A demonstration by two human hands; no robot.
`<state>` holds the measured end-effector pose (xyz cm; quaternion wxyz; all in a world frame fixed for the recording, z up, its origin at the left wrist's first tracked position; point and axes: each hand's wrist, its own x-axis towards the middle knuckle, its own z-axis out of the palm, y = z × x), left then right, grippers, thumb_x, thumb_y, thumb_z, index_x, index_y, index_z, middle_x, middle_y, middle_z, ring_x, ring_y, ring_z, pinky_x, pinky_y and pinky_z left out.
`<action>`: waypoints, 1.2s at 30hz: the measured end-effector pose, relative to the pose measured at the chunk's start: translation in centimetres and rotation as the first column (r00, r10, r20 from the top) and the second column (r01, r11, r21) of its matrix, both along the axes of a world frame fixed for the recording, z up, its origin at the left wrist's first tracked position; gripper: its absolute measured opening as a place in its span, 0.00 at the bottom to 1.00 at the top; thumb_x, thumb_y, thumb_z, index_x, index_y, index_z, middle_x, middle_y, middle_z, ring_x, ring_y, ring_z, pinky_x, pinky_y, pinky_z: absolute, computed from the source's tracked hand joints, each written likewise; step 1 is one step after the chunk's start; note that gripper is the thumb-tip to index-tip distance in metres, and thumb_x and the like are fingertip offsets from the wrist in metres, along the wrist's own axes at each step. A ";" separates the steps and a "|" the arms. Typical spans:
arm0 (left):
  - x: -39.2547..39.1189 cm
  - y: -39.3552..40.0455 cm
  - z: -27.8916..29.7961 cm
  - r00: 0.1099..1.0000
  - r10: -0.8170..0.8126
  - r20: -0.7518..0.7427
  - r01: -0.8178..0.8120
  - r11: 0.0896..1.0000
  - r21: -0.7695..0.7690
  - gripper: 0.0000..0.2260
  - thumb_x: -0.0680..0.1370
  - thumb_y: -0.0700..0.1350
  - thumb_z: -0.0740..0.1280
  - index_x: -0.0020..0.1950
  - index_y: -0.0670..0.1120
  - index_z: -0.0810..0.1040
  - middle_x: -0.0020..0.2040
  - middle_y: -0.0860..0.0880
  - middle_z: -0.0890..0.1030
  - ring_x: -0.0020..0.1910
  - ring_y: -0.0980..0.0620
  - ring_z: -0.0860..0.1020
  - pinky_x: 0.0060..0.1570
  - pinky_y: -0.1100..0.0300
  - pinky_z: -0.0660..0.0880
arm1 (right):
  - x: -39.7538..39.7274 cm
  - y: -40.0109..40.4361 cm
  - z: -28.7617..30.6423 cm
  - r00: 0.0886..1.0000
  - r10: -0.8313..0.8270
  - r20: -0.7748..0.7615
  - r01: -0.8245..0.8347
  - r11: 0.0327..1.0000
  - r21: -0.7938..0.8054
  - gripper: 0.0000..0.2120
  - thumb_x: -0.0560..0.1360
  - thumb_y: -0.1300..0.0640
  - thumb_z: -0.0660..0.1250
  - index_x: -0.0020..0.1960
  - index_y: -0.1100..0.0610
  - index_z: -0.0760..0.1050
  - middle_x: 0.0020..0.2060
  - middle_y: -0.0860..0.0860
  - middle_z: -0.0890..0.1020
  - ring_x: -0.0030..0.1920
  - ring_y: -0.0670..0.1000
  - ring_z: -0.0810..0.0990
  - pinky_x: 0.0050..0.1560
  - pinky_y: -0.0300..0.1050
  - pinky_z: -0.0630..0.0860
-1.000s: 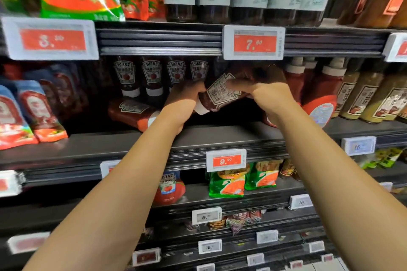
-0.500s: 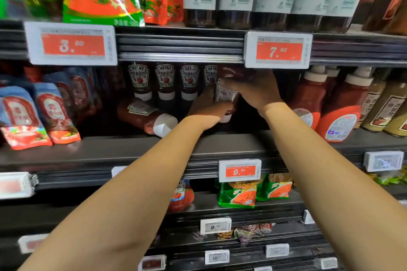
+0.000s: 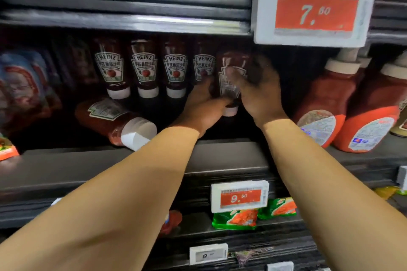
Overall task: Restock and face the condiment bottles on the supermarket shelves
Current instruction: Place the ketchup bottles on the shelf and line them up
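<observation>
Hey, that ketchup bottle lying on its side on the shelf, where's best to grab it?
Grip the fallen bottle around its red body, just behind the white cap, coming from the front and above. It lies with the cap toward the shelf edge, so that end is nearest and open.

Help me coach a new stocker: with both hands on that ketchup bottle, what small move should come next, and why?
Probably twist the held bottle so its front label faces out, then let go. Both hands, left and right, hold it cap-down at the right end of the standing row, but it shows its back label while the neighbours show their fronts.
</observation>
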<state>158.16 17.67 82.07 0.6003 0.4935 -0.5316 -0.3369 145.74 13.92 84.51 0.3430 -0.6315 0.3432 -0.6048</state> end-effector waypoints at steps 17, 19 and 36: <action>0.0 0.3 0.2 0.994 0.106 -0.027 -0.107 0.994 -0.024 0.12 0.69 0.43 0.74 0.50 0.54 0.83 0.44 0.54 0.86 0.47 0.58 0.84 0.45 0.65 0.76 | -0.4 1.7 0.6 0.996 -0.017 0.089 -0.001 0.980 0.198 0.21 0.77 0.71 0.70 0.65 0.59 0.68 0.43 0.53 0.82 0.38 0.40 0.83 0.40 0.33 0.77; 0.2 0.0 0.0 0.986 0.147 -0.075 -0.149 0.988 -0.027 0.11 0.71 0.38 0.73 0.47 0.53 0.81 0.41 0.56 0.85 0.44 0.61 0.83 0.42 0.69 0.75 | -0.5 1.9 0.8 0.992 0.013 0.129 -0.045 0.968 0.246 0.20 0.77 0.73 0.65 0.67 0.62 0.70 0.44 0.53 0.82 0.43 0.46 0.82 0.42 0.35 0.77; -1.0 0.5 0.5 0.955 0.207 0.211 -0.197 0.978 -0.071 0.20 0.74 0.35 0.73 0.64 0.48 0.76 0.59 0.48 0.82 0.60 0.51 0.80 0.62 0.48 0.78 | 0.6 2.0 -0.6 0.957 -0.189 -0.218 0.196 0.981 0.008 0.31 0.78 0.57 0.66 0.78 0.57 0.62 0.62 0.55 0.82 0.62 0.54 0.81 0.65 0.48 0.76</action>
